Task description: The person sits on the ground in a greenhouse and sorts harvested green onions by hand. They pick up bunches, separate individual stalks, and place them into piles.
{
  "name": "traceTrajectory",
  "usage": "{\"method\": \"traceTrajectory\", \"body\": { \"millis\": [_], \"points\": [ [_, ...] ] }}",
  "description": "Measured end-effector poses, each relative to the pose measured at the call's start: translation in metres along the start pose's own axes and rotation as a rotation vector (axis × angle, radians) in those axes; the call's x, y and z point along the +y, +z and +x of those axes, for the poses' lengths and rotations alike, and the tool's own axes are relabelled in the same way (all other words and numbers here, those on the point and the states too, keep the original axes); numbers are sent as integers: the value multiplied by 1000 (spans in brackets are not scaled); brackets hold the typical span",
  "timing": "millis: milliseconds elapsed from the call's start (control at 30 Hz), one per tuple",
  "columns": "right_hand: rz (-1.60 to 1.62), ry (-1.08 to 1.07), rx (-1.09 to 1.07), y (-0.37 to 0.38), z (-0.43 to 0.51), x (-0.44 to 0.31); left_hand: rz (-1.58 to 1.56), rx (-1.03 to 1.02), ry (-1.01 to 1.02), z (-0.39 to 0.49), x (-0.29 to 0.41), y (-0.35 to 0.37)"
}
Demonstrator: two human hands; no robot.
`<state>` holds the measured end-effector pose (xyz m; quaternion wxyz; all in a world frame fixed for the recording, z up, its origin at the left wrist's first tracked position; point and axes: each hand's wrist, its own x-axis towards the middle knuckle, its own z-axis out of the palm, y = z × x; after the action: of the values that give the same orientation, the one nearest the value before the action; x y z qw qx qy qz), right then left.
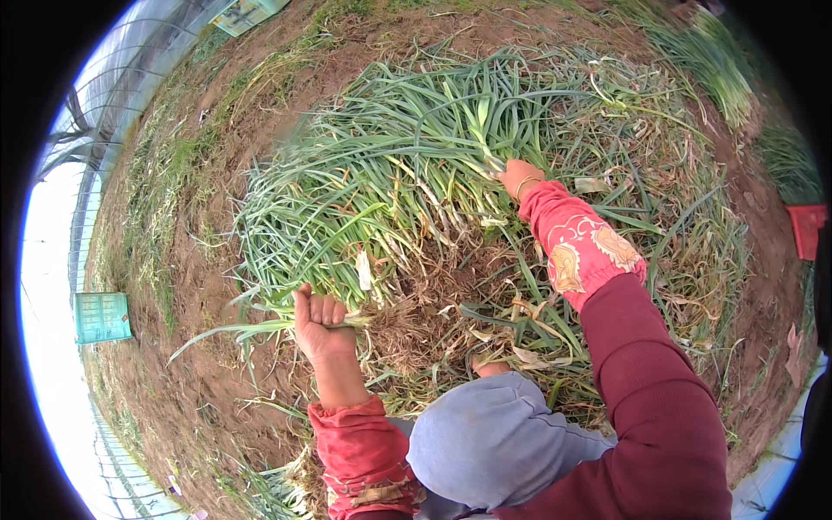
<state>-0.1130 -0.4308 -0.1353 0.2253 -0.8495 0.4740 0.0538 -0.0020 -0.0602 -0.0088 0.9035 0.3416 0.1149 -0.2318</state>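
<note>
My left hand (325, 328) is closed around the pale stems of a small bunch of leek-like plants (250, 328). Their tangled brown roots (393, 331) stick out to the right of the fist, and the leaves trail left. Farther forward, my right hand (522, 179) grips the pale lower part of a leek-like stalk (482, 123), whose leaves fan out away from me. Between and beyond both hands spreads a large heap of the same plants (351, 169), leaves mostly pointing away and roots towards me. A white scrap (363, 270) rests on the heap.
Stripped leaves (689, 260) litter the soil on the right. A tied-looking bundle of plants (715, 71) lies at the upper right, above a red crate (807, 231). Turquoise crates stand at left (103, 317) and top (244, 14). My bent knee (481, 435) is close below.
</note>
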Motion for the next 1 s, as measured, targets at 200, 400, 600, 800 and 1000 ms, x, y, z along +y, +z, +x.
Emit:
{"method": "traceTrajectory", "body": {
  "millis": [200, 400, 600, 800, 1000],
  "points": [
    [724, -255, -195, 1, -81, -32, 342, 31, -82, -11, -20, 12],
    [887, -458, -408, 18, -204, -34, 726, -93, -326, -23, -65, 15],
    [779, -559, -561, 11, -255, -25, 873, -153, -546, -28, -77, 11],
    [1060, -435, -450, 16, -252, -42, 859, -163, -477, -47, -85, 15],
    [400, -717, -14, 25, -280, -16, 811, -49, -300, -53, -73, 16]
  ]
}}
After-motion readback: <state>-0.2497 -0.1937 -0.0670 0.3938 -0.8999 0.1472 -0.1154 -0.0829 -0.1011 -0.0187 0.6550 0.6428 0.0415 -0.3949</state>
